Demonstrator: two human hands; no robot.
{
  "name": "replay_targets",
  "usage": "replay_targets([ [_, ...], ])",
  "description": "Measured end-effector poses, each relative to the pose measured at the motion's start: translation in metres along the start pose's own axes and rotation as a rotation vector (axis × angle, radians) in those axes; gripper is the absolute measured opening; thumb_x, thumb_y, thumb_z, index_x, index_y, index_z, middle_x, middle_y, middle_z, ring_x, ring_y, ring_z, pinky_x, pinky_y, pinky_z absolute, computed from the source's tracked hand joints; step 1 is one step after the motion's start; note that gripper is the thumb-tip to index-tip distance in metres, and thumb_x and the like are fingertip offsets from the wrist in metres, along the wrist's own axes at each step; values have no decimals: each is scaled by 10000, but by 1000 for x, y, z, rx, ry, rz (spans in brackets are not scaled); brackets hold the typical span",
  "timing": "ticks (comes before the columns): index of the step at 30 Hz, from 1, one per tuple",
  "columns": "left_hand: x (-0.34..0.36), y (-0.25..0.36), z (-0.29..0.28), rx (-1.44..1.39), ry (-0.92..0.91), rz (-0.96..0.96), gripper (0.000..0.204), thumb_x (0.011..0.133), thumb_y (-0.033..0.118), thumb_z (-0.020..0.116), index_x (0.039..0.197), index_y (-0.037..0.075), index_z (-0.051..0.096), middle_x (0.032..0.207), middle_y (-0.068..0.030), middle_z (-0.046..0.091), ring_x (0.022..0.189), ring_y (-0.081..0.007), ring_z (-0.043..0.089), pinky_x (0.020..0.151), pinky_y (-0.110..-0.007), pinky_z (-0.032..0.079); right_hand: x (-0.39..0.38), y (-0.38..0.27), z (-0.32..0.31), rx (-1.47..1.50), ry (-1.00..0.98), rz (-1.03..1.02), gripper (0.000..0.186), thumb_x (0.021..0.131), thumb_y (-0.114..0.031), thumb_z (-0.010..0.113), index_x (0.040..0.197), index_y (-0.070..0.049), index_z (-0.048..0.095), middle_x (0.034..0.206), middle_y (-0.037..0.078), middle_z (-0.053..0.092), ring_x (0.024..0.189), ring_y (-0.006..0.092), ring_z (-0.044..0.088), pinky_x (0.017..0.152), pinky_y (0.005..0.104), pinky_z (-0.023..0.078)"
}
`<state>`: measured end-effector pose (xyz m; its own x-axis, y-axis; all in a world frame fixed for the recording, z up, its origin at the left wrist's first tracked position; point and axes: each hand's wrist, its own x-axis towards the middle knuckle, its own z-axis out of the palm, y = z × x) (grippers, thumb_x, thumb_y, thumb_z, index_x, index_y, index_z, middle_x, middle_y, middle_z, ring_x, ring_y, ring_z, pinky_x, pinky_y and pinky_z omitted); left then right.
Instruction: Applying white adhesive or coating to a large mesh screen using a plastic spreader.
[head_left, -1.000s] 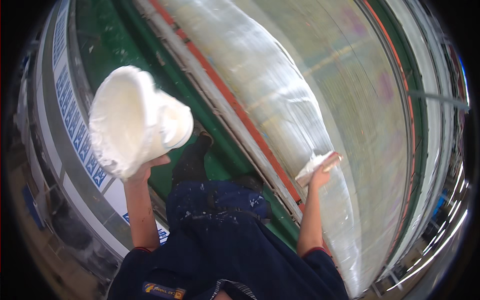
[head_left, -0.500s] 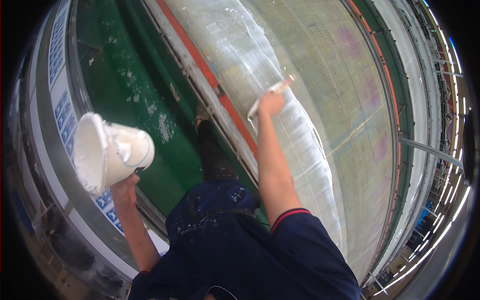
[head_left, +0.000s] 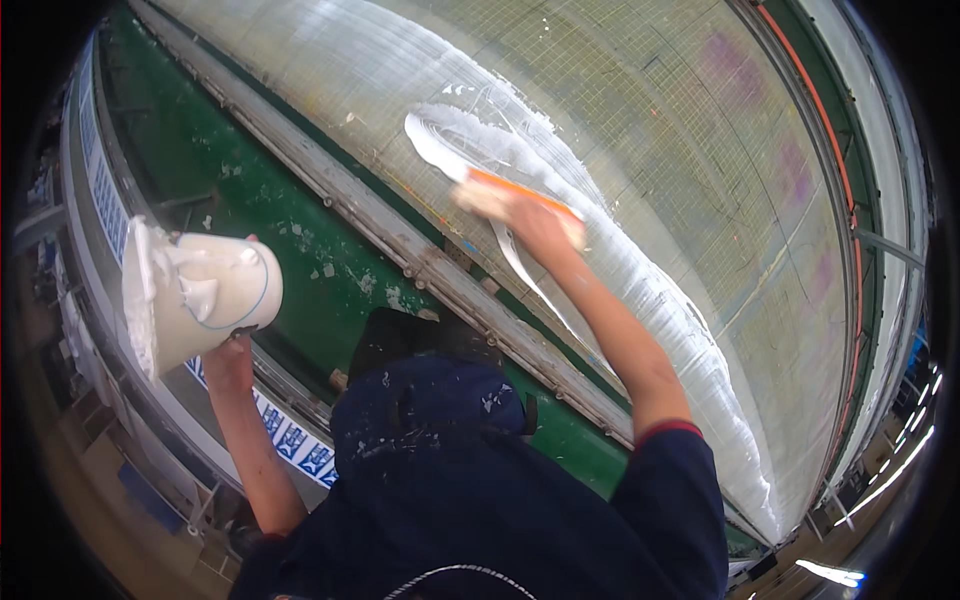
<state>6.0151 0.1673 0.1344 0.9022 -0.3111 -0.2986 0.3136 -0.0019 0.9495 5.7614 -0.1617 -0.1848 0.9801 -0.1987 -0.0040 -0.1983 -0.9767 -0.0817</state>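
My left hand (head_left: 230, 365) grips a white bucket (head_left: 225, 285) by its lower part, out to the left. The bucket is tipped on its side with its mouth facing left, and white paste coats its rim and wall. Over the long table (head_left: 660, 130) on the right, my right hand (head_left: 538, 228) is closed round a pale squeegee with an orange strip (head_left: 520, 190), slightly blurred. The squeegee lies against a broad streak of white paste (head_left: 455, 130), where curved ridges and a thick edge show.
A worn metal rail (head_left: 400, 255) runs along the table's near edge. Below it is a green floor (head_left: 290, 265) spotted with white splashes. On the left stands another long table edge bearing a strip of blue-and-white printed pieces (head_left: 290, 440). An orange-edged rail (head_left: 835, 150) bounds the far side.
The squeegee has turned so its orange strip shows, and a looping smear of paste has appeared beside it. The view has swung round; the bucket remains tipped in my left hand.
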Motion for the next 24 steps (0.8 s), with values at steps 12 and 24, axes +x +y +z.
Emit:
replay_targets([
  [12, 142, 32, 55, -10, -483, -84, 1002, 489, 183, 889, 1357, 52, 407, 1356, -72, 477, 1286, -255, 421, 1085, -407, 321, -311, -53, -50, 161, 230, 1637, 311, 843, -211, 616, 1050, 21, 609, 885, 231, 644, 803, 394, 629, 699, 449, 477],
  [24, 347, 65, -120, -138, -240, -251, 893, 498, -5, 839, 1307, 45, 466, 1220, -101, 560, 1032, -213, 596, 625, -282, 553, 77, -86, -24, 314, 364, 1797, 437, 823, -288, 647, 871, 144, 609, 781, 276, 650, 730, 395, 646, 674, 448, 489],
])
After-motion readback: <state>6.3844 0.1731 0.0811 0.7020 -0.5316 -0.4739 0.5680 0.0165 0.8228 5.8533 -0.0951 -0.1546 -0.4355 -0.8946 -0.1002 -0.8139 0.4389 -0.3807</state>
